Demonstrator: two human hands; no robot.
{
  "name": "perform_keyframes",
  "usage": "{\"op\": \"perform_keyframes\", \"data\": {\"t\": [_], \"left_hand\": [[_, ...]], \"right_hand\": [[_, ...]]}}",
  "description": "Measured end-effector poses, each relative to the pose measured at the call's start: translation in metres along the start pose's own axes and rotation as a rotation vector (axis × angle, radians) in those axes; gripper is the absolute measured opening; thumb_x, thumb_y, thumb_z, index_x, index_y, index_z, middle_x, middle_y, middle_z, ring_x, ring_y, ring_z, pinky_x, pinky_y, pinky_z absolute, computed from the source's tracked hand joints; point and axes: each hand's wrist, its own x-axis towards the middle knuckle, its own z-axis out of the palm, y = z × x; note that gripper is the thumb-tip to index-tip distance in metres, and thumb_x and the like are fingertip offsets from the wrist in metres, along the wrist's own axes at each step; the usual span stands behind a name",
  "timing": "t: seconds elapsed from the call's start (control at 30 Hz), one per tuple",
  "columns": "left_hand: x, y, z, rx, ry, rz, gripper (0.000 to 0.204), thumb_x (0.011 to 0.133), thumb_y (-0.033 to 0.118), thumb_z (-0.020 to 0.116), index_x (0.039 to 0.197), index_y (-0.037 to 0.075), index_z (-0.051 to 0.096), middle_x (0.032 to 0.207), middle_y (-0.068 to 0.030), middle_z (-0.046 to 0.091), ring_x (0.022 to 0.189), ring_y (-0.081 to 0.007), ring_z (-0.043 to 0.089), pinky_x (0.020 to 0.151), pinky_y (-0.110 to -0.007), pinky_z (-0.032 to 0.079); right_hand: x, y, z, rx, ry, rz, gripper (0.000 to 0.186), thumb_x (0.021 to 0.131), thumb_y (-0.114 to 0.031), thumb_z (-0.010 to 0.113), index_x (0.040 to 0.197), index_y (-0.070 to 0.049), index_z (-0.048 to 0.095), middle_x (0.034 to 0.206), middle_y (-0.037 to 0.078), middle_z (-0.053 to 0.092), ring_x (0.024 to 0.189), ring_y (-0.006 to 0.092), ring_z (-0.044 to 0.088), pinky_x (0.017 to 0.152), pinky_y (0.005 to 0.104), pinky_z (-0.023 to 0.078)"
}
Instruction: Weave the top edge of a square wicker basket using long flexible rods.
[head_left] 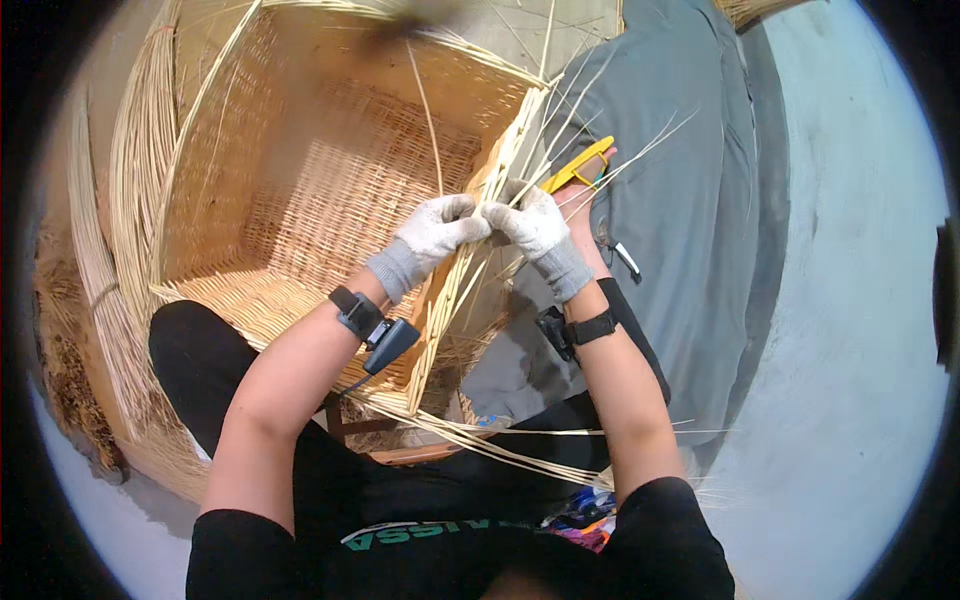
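Observation:
A large rectangular wicker basket (300, 205) lies between my knees, its open top toward me and its woven bottom visible. Along its right side the rim (455, 290) carries a band of pale wicker rods. Both my hands wear white knit gloves with grey cuffs and meet at that rim. My left hand (440, 232), fingers curled, pinches rods from the inner side. Close against it, my right hand (530, 225) grips the loose wicker rods (560, 120) on the outer side. One thin rod (425, 110) sticks up inside the basket near my left hand. Some fingertips are hidden among the rods.
Bundles of long rods (145, 170) stand at the left. Loose rod ends (520, 455) stretch across my lap. On the right, a yellow-handled tool (580, 165) lies by my foot, and a small black-and-white object (628, 262) rests on the grey cloth (690, 210).

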Motion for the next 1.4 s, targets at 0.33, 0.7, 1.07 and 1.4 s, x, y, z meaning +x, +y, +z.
{"op": "perform_keyframes", "data": {"t": [0.33,0.7,1.07,1.4], "left_hand": [[0.001,0.014,0.004,0.165,0.008,0.039,0.022,0.093,0.023,0.067,0.103,0.003,0.068,0.091,0.0003,0.069,0.084,-0.0065,0.060,0.077,-0.026,0.050],[0.027,0.022,0.011,0.429,0.119,0.378,0.086,0.073,0.037,0.087,0.137,-0.002,0.045,0.131,-0.0136,0.055,0.122,-0.0228,0.052,0.107,-0.036,0.041],[0.036,0.023,0.002,-0.097,0.085,0.255,0.067,0.078,0.003,0.080,0.137,0.002,0.050,0.135,-0.0081,0.056,0.127,-0.0188,0.051,0.112,-0.034,0.038],[0.036,0.040,0.006,0.557,0.223,0.434,0.077,0.081,0.031,0.077,0.141,0.001,0.039,0.135,-0.0169,0.053,0.126,-0.0235,0.051,0.110,-0.036,0.039]], "right_hand": [[0.000,-0.023,0.000,-0.030,0.021,0.090,0.028,0.085,-0.019,0.073,0.099,0.002,0.059,0.079,0.007,0.067,0.062,0.0147,0.066,0.054,0.0275,0.056],[0.020,-0.041,-0.017,0.039,0.116,-0.152,0.026,0.102,-0.031,0.055,0.097,-0.008,0.065,0.069,-0.001,0.059,0.051,0.0075,0.052,0.048,0.0224,0.044],[0.039,-0.052,-0.047,-0.856,0.116,-0.712,0.033,0.089,-0.028,0.071,0.119,-0.016,0.070,0.106,0.004,0.074,0.092,0.0205,0.071,0.084,0.0320,0.055],[0.052,-0.079,-0.052,-1.376,-0.054,-1.028,0.024,0.092,-0.035,0.062,0.103,-0.014,0.061,0.079,0.009,0.069,0.074,0.0303,0.069,0.062,0.0418,0.054]]}}
